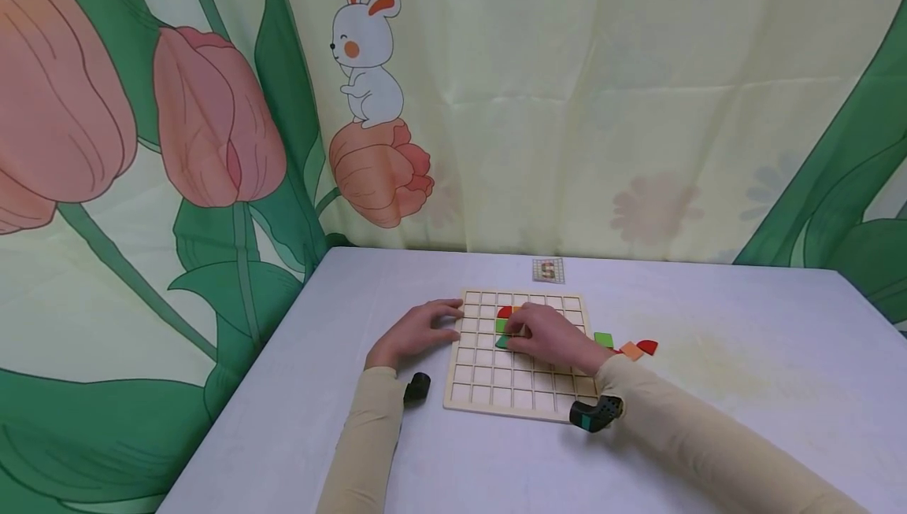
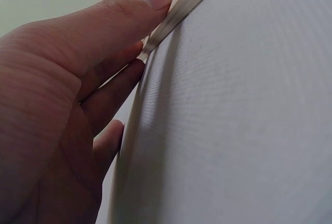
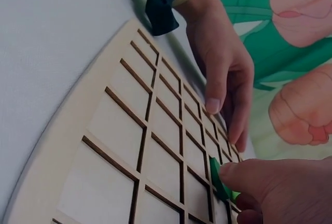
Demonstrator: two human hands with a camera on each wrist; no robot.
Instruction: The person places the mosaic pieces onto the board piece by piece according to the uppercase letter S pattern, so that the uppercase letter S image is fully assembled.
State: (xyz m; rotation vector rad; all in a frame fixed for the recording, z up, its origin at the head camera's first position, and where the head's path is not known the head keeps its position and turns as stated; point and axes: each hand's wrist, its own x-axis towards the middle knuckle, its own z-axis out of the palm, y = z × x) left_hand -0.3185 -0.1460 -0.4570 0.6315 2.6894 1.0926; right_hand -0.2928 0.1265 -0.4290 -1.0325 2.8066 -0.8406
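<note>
The pale, smooth wooden board [image 1: 501,379] lies flat on the white cloth [image 1: 723,435], its raised rim enclosing a grid of shallow square cells split by thin, dark-edged slats. The right hand [image 1: 549,337] is over the board, thumb and fingers clamped on a flat dark green piece [image 3: 218,179], which stands tilted at the grid. Just beside these fingertips, cells hold a light green piece [image 1: 501,326], a red piece [image 1: 504,312] with a curved edge and a partly hidden orange piece [image 1: 516,310]. The left hand [image 1: 416,331] touches the board's left edge, thumb apart from the loosely spread fingers. Right of the board lie a flat green square [image 1: 604,339], an orange square [image 1: 631,351] and a red quarter-round [image 1: 648,347]; a small patterned card [image 1: 549,270] lies beyond it.
</note>
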